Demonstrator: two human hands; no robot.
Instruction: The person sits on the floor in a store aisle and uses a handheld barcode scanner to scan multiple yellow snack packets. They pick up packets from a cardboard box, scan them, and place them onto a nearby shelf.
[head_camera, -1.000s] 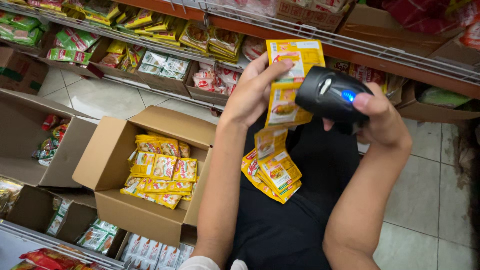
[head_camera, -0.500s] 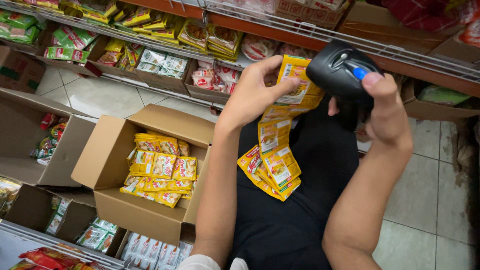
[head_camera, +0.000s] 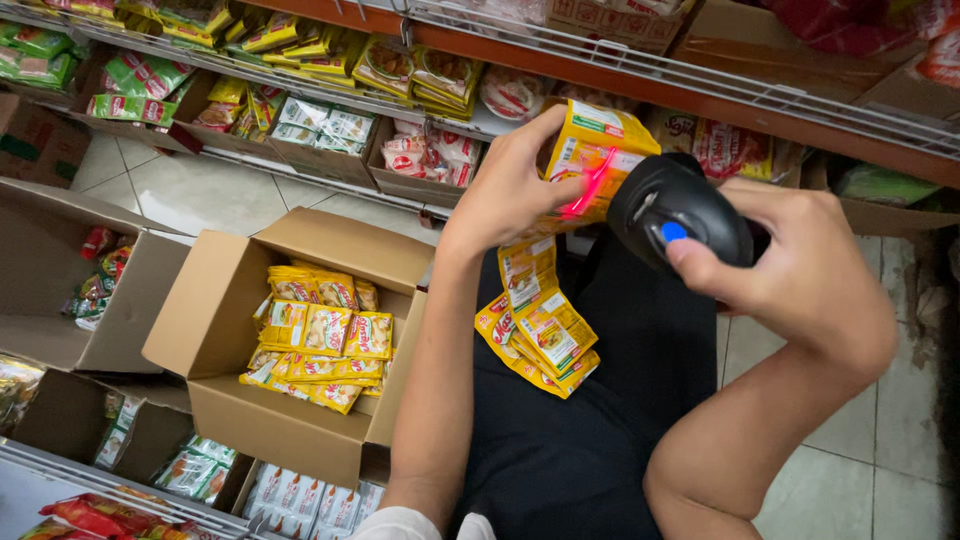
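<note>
My left hand (head_camera: 510, 190): pinching the sachet strip (head_camera: 590, 160).
My right hand (head_camera: 800, 270): gripping the scanner (head_camera: 680, 210).
Change: scanner lowered; red beam now crosses the strip.

Pale tiled floor (head_camera: 190, 195) below me, open cardboard box (head_camera: 215, 320) of yellow sachets (head_camera: 325, 335) standing on it, second open box (head_camera: 60, 270) at its left, low shelf (head_camera: 330, 170) ahead carrying trays of packets (head_camera: 330, 130)

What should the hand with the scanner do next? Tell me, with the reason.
Probably hold the right hand steady, thumb on the barcode scanner. Its red beam falls on the top sachet of the yellow sachet strip gripped by the left hand, so shifting now would likely lose the read.
</note>
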